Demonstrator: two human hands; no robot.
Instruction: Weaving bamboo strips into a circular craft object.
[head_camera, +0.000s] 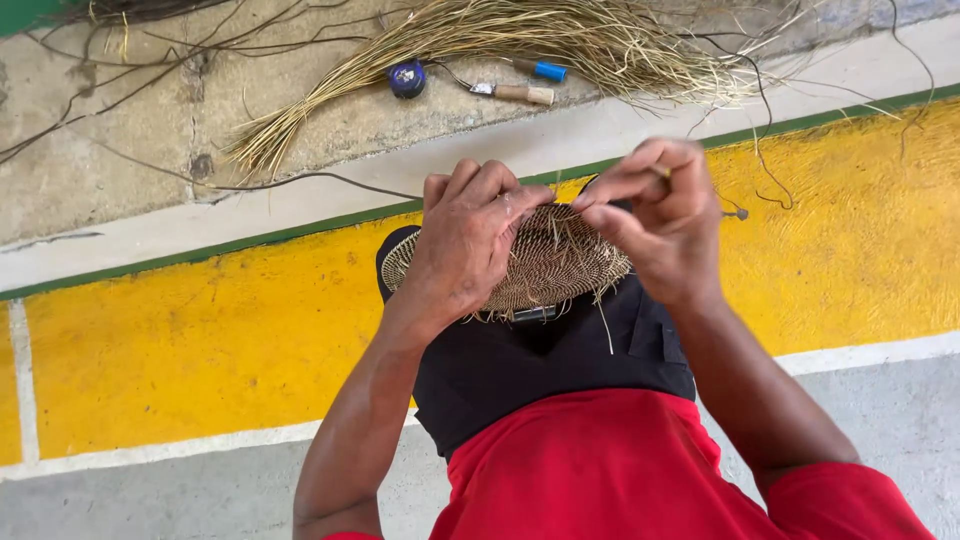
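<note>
Head view: a woven straw disc (545, 262) is held on the lap, gripped at its near edge by the left hand (470, 240), whose fingers are closed over the weave. Just right of it, the right hand (660, 215) is pinched shut on a thin strand at the disc's rim. A weaving stitch appears to be in hand; next, the strand would need to be drawn tight while the disc is kept steady. Beyond both hands, a straw bundle (480, 45) lies on the floor.

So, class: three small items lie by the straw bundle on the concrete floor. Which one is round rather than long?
The dark blue round spool, leftmost of the three. The blue-handled tool and the pale wooden-handled tool to its right are both long and narrow.
</note>
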